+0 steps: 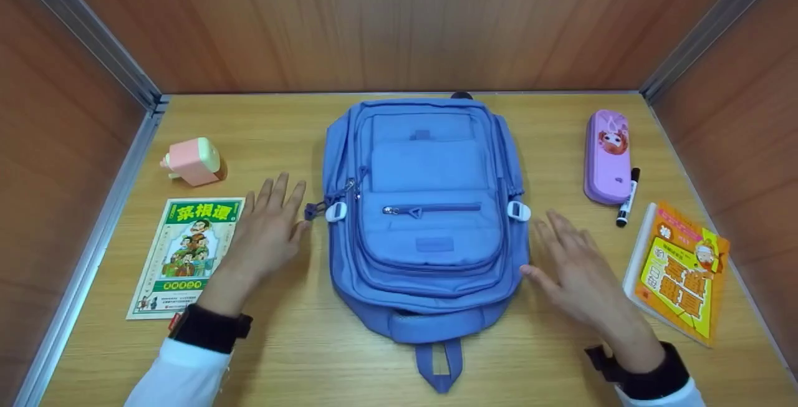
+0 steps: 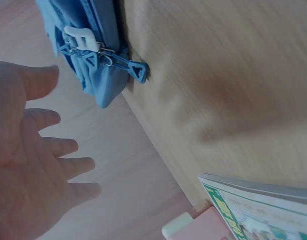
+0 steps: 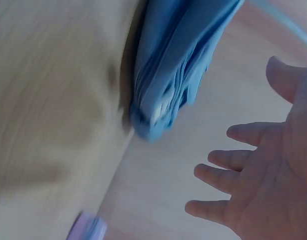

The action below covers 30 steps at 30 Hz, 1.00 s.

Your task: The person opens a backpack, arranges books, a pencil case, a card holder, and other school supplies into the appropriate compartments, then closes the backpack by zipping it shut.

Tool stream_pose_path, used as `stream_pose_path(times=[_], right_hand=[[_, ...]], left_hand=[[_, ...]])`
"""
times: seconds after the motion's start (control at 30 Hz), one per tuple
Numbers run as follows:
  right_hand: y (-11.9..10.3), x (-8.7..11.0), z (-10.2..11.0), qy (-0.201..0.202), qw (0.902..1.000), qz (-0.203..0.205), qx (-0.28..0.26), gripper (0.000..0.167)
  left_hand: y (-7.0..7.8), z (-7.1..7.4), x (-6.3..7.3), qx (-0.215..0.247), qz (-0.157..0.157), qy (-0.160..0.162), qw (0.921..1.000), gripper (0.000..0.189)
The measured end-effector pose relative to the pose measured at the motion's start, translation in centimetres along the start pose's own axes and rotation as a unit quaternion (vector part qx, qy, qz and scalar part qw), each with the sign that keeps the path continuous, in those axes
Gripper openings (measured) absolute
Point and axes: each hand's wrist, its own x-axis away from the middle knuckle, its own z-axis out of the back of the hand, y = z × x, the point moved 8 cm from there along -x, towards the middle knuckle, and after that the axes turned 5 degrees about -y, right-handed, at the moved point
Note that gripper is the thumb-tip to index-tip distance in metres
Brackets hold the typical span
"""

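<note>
A blue backpack lies flat on the table, its front pocket facing up and its top loop towards the person. My left hand hovers to its left, fingers straight and spread, partly over a green and white book. On the other side, my right hand is held above the table with fingers extended, its thumb close to the backpack's edge; whether it touches cannot be told. Both palms, seen in the wrist views, hold nothing. Zip pulls and a white buckle show on the backpack's side.
A pink and cream pencil sharpener stands at the back left. To the right are a purple pencil case, a black and white marker and an orange and yellow book. Wooden panels enclose the table.
</note>
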Motion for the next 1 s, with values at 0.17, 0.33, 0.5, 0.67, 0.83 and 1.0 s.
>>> stream_pose_path(times=[0.17, 0.33, 0.5, 0.67, 0.83, 1.0], right_hand=[[-3.7, 0.0, -1.3, -0.007, 0.9981, 0.054, -0.027, 0.080], [-8.2, 0.2, -2.1, -0.006, 0.9907, 0.134, -0.020, 0.077], [-12.5, 0.2, -3.1, -0.020, 0.9795, 0.200, 0.011, 0.070], [-15.7, 0.3, -4.8, -0.048, 0.9641, 0.258, 0.040, 0.062], [-17.1, 0.0, -6.4, -0.062, 0.9542, 0.285, 0.065, 0.054], [-17.0, -0.3, -6.2, -0.019, 0.9523, 0.299, 0.059, 0.040]], left_hand=[[0.3, 0.0, -2.3, -0.004, -0.015, -0.022, 0.9996, 0.068], [0.6, 0.0, -5.0, -0.009, -0.025, -0.034, 0.9991, 0.066], [1.6, -0.6, -7.3, -0.018, -0.057, -0.036, 0.9976, 0.073], [2.6, -1.4, -8.8, -0.047, -0.084, -0.042, 0.9945, 0.067], [2.8, -1.7, -9.6, -0.076, -0.098, -0.033, 0.9918, 0.052], [2.3, -1.4, -10.0, -0.093, -0.114, -0.005, 0.9892, 0.041]])
